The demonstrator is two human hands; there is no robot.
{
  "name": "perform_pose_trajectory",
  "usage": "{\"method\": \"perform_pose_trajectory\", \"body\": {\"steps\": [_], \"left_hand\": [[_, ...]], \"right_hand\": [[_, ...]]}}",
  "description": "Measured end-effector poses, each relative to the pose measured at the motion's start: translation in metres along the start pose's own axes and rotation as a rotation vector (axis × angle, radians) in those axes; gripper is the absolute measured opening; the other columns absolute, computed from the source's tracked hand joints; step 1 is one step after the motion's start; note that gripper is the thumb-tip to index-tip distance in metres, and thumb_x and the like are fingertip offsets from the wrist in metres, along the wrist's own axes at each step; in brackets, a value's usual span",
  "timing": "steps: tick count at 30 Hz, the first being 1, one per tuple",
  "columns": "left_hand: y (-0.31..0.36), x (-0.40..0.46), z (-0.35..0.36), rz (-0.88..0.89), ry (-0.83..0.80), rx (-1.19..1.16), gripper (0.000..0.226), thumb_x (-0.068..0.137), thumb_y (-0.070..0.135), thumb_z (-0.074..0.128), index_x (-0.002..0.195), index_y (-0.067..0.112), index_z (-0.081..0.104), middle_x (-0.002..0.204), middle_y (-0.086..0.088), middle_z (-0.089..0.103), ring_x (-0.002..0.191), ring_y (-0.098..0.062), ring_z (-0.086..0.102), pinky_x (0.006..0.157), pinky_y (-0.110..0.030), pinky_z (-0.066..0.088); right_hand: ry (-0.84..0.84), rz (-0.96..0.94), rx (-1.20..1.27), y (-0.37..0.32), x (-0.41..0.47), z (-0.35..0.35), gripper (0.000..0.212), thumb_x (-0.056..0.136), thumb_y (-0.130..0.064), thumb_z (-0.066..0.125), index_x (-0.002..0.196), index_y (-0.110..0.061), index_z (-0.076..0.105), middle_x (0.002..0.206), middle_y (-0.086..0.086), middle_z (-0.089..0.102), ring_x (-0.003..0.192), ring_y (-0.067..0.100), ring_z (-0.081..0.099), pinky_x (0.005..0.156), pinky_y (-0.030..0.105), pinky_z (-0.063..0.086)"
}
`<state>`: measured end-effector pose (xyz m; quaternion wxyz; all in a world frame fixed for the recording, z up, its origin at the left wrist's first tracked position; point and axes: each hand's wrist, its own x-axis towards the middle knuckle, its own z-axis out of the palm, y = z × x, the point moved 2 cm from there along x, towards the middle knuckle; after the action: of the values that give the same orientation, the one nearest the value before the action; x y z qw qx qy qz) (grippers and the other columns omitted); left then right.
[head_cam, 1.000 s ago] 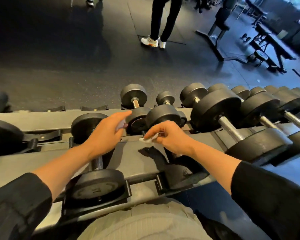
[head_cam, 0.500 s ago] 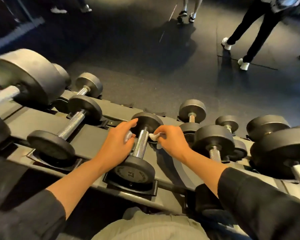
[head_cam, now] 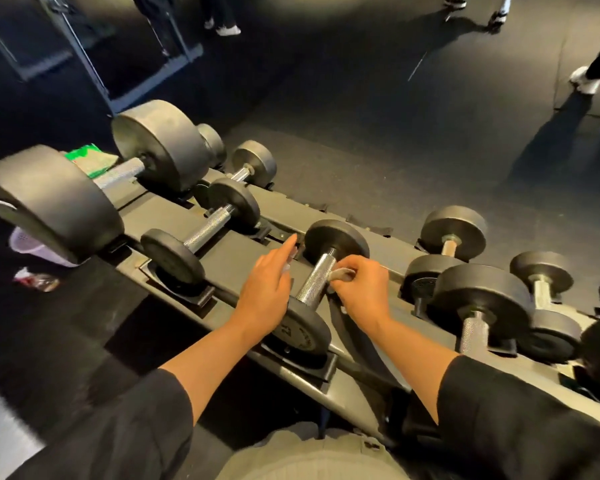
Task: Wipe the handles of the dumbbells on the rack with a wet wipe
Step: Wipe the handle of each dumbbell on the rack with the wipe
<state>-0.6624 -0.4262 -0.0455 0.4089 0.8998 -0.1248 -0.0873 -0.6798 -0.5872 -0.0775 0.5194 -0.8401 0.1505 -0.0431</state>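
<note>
Beside dumbbell handle [head_cam: 315, 276]: right hand [head_cam: 361, 289] pinching wet wipe [head_cam: 342, 274].

**Wipe against the handle of a racked dumbbell**

The dumbbell [head_cam: 317, 271] lies in a cradle of the grey rack [head_cam: 236, 258], its knurled steel handle [head_cam: 315, 279] pointing away, between two round black plates. The near plate bears raised lettering. A crumpled white wipe [head_cam: 340, 274] touches the handle's right side, pinched in the right hand [head_cam: 359, 289]. More black dumbbells with steel handles sit along the rack on both sides, the biggest at far left.
</note>
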Motion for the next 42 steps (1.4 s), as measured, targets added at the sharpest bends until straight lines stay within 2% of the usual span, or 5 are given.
{"method": "perform_pose_trajectory", "body": {"steps": [11, 19, 24, 37, 42], "left_hand": [[0.003, -0.001, 0.002, -0.015, 0.047, 0.019, 0.049, 0.101, 0.011, 0.035, 0.147, 0.027, 0.029, 0.138, 0.004, 0.049, 0.125, -0.008, 0.043, 0.100, -0.021, 0.034], [0.009, 0.000, -0.001, -0.078, 0.122, -0.136, 0.042, 0.098, 0.015, 0.046, 0.135, 0.035, 0.040, 0.113, 0.014, 0.059, 0.092, -0.005, 0.062, 0.072, -0.008, 0.047], [0.009, 0.001, 0.006, -0.107, 0.157, -0.097, 0.036, 0.100, 0.017, 0.041, 0.135, 0.029, 0.042, 0.106, 0.012, 0.063, 0.086, 0.003, 0.061, 0.070, -0.007, 0.047], [0.002, 0.001, 0.005, -0.077, 0.118, -0.124, 0.036, 0.101, 0.014, 0.038, 0.135, 0.024, 0.044, 0.101, 0.011, 0.064, 0.084, -0.003, 0.063, 0.074, -0.010, 0.048], [0.001, 0.001, 0.005, -0.085, 0.141, -0.109, 0.035, 0.101, 0.015, 0.039, 0.134, 0.025, 0.044, 0.102, 0.011, 0.064, 0.086, -0.002, 0.062, 0.074, -0.016, 0.050]], "right_hand": [[-0.309, 0.101, 0.079, -0.008, -0.021, 0.008, 0.015, 0.071, 0.002, 0.064, 0.057, 0.006, 0.059, 0.052, 0.009, 0.052, 0.052, 0.014, 0.050, 0.051, 0.027, 0.045], [0.082, -0.026, 0.142, 0.002, 0.004, -0.017, 0.013, 0.086, -0.020, 0.065, 0.076, -0.016, 0.070, 0.090, -0.006, 0.065, 0.086, 0.007, 0.060, 0.077, 0.026, 0.049], [-0.002, -0.080, 0.088, 0.004, 0.009, -0.003, 0.015, 0.081, -0.003, 0.068, 0.091, -0.013, 0.075, 0.098, -0.005, 0.064, 0.088, 0.002, 0.058, 0.076, 0.008, 0.046], [-0.362, -0.075, 0.318, -0.019, -0.021, 0.005, 0.021, 0.070, 0.007, 0.071, 0.073, -0.013, 0.076, 0.080, -0.005, 0.070, 0.082, 0.006, 0.064, 0.077, 0.022, 0.053], [-0.009, -0.135, 0.151, -0.012, 0.003, -0.006, 0.016, 0.078, -0.005, 0.071, 0.089, -0.017, 0.075, 0.101, -0.009, 0.067, 0.099, 0.006, 0.059, 0.087, 0.028, 0.051]]}}
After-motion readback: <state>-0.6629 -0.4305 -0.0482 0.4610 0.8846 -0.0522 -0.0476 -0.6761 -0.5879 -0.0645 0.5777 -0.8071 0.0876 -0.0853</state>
